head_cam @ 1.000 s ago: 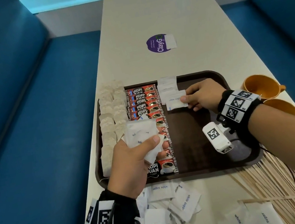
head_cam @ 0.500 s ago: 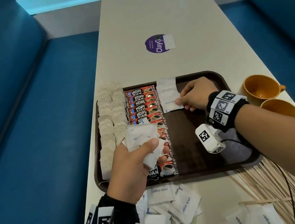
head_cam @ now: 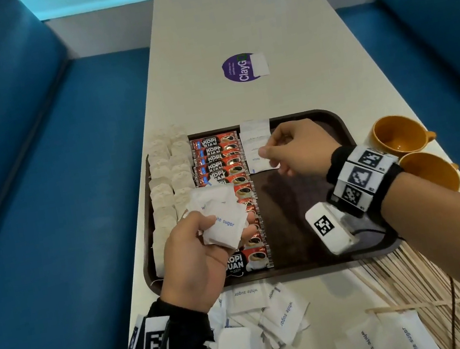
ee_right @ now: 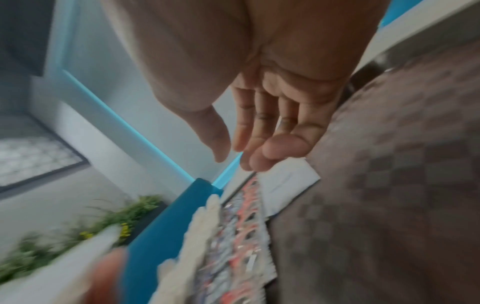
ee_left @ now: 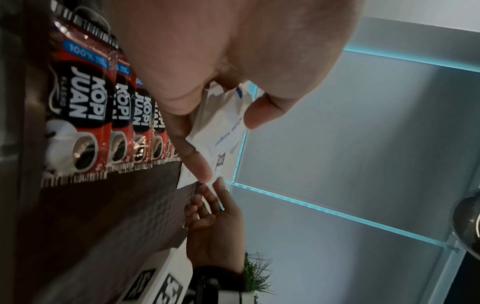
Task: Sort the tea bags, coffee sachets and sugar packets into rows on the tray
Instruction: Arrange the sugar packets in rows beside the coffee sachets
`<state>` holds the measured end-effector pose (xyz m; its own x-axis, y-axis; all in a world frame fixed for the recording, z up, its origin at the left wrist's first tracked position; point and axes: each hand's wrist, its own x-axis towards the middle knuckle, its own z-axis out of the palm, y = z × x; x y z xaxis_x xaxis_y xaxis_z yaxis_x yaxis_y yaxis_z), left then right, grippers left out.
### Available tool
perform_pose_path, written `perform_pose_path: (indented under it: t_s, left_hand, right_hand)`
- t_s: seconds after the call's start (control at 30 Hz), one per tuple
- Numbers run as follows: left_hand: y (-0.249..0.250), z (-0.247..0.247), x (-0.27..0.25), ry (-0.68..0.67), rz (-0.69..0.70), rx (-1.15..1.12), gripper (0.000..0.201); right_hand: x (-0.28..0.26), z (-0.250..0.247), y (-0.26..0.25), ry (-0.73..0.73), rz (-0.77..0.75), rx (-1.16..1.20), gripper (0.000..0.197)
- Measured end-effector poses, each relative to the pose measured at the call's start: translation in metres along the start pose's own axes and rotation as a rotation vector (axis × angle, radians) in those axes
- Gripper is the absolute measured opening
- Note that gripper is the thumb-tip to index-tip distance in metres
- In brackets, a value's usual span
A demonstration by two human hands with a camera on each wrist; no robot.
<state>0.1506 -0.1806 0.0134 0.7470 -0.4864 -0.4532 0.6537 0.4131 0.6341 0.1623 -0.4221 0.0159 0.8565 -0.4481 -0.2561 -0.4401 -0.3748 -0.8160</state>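
The sugar row (head_cam: 257, 146) is being laid. The empty, loosely open right hand (head_cam: 295, 149) hovers at the tray's (head_cam: 338, 130) twelve o'clock; the left hand (head_cam: 199, 253) clutches spare sugar packets (head_cam: 221, 219), next to be passed over.

Glossy foil coffee sachets (head_cam: 223, 172), matt white paper sugar packets (head_cam: 259, 150), rough fibrous tea bags (head_cam: 165, 179), a textured brown plastic tray (head_cam: 336, 124), pale wooden stirrers (head_cam: 410, 281), a smooth desk (head_cam: 226, 21).

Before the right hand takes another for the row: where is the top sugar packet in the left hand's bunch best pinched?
Probably its free far-right edge, approached from the right: the top sugar packet fans beyond the left hand, whose thumb pins its near-left end.
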Motion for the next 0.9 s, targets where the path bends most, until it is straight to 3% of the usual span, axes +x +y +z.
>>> perform_pose_path:
  t_s: [0.13, 0.23, 0.4, 0.57, 0.67, 0.9]
  left_hand:
    - [-0.001, 0.008, -0.002, -0.007, 0.014, 0.000, 0.036]
    - [-0.004, 0.010, -0.006, -0.042, 0.046, 0.090, 0.039]
    - [-0.007, 0.015, -0.014, -0.137, 0.028, 0.127, 0.043]
    - [-0.007, 0.020, -0.016, -0.110, -0.033, 0.086, 0.044]
    - [-0.007, 0.024, -0.017, -0.073, -0.061, 0.104, 0.045]
    - [-0.009, 0.024, -0.019, -0.035, -0.007, 0.146, 0.030]
  right_hand:
    - [-0.051, 0.003, -0.023, -0.165, -0.151, 0.153, 0.023]
    - [-0.080, 0.007, -0.025, -0.179, -0.231, 0.138, 0.031]
    - [-0.098, 0.009, -0.015, -0.207, -0.221, 0.169, 0.052]
    - [-0.109, 0.002, -0.018, -0.242, -0.223, 0.187, 0.043]
    - [-0.112, -0.002, -0.019, -0.254, -0.249, 0.081, 0.040]
    - [-0.099, -0.006, -0.010, -0.215, -0.232, 0.090, 0.027]
